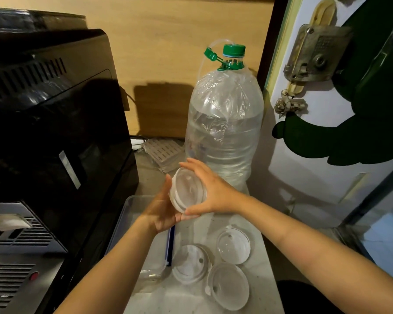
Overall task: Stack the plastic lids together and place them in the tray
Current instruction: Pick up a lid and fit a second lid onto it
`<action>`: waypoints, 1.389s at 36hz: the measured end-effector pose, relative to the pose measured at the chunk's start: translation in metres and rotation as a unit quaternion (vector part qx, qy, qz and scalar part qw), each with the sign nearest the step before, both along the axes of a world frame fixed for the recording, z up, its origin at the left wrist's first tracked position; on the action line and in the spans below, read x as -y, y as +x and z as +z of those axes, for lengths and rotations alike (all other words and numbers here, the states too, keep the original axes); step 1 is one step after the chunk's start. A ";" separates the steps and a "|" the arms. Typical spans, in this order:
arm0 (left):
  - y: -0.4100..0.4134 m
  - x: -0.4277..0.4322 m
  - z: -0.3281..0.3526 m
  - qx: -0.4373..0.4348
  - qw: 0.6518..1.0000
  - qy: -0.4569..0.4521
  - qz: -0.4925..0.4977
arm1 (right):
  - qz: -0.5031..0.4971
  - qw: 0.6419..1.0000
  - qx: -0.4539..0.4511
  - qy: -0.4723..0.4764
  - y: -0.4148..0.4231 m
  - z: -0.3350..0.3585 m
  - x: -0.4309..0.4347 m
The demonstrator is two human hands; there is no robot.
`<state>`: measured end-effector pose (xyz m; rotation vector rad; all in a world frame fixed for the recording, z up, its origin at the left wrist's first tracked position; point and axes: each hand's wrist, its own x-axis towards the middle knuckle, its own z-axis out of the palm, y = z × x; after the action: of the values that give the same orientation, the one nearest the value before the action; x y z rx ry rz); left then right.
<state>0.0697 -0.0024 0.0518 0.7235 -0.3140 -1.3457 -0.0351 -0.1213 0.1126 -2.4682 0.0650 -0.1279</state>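
Note:
Both hands hold a small stack of clear round plastic lids (187,192) upright above the counter. My left hand (162,211) presses its left edge and underside, and my right hand (210,189) clasps its right side. Three more clear lids lie flat on the pale counter below: one at the left (190,264), one at the upper right (234,245) and one nearest me (228,287). The clear plastic tray (132,201) with a blue clip sits to the left under my left forearm, partly hidden.
A large clear water bottle (222,123) with a green cap stands just behind the hands. A black appliance (55,114) fills the left side. A white door with a metal lock (313,55) borders the right. The counter (266,279) is narrow.

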 end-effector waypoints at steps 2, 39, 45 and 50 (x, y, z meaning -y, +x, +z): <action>0.000 0.001 0.000 0.004 1.000 0.001 -0.003 | 0.005 1.000 -0.004 -0.001 -0.001 0.000 0.000; -0.007 -0.001 0.001 0.149 0.989 0.015 0.018 | 0.051 0.995 -0.056 -0.068 0.000 -0.020 0.007; -0.004 -0.006 -0.003 0.160 0.984 0.064 0.035 | -0.041 0.997 -0.057 0.033 -0.008 -0.032 0.032; -0.005 -0.010 -0.011 0.168 0.982 0.082 0.040 | -0.164 0.976 -0.138 0.027 -0.018 -0.069 0.049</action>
<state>0.0644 0.0073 0.0410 1.0940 -0.4400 -1.1793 -0.0528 -0.1698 0.0432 -2.3866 0.5875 0.0762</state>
